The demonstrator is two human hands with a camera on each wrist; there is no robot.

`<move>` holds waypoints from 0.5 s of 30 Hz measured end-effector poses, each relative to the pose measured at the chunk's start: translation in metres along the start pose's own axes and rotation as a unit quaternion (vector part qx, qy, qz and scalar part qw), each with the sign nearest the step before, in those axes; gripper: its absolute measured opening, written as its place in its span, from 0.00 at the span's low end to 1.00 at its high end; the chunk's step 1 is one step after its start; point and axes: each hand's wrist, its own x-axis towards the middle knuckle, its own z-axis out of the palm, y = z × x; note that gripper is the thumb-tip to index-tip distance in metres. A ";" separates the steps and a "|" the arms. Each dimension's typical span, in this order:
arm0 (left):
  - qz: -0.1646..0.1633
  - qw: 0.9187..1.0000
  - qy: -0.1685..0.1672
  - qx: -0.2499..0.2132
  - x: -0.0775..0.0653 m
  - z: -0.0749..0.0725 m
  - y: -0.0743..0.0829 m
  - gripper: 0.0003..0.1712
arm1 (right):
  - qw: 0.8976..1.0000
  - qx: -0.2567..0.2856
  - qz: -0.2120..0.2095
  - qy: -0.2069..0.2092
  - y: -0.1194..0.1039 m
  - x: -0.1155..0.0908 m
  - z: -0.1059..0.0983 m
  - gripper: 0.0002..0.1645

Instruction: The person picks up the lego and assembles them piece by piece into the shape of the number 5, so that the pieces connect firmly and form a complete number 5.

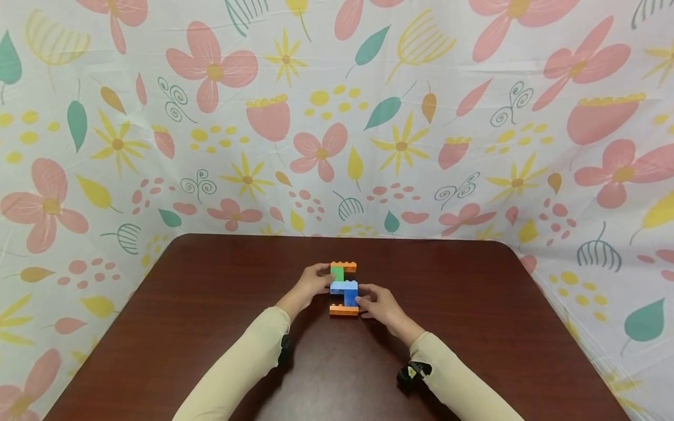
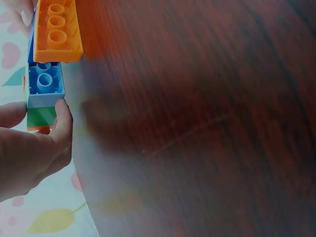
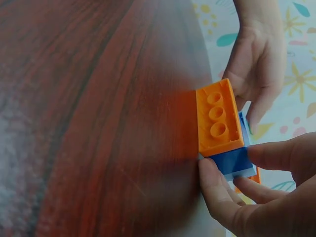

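A zigzag build of toy building bricks stands over the table in the head view. From the far end run an orange brick [image 1: 344, 266], a green brick [image 1: 337, 273], a light blue brick [image 1: 344, 286], a dark blue brick [image 1: 350, 298] and a near orange brick [image 1: 344, 310]. My left hand [image 1: 313, 282] pinches the build from the left, thumb and fingertip at the green and light blue bricks. My right hand [image 1: 382, 304] grips the dark blue brick from the right. Both wrist views show the hollow underside of the near orange brick [image 3: 217, 118].
A dark brown wooden table [image 1: 237, 263] lies under both arms. Behind and beside it hangs a white cloth [image 1: 326, 76] printed with flowers and leaves. A dark strap device [image 1: 413, 374] sits at the right sleeve's cuff.
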 end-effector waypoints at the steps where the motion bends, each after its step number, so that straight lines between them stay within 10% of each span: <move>1: -0.002 1.000 -0.001 0.001 0.000 0.000 0.000 0.29 | 1.000 -0.001 0.001 0.000 -0.001 0.001 0.000 0.25; 15: -0.014 1.000 0.012 0.016 0.009 0.003 -0.006 0.27 | 1.000 -0.018 0.007 -0.004 0.001 0.004 0.003 0.25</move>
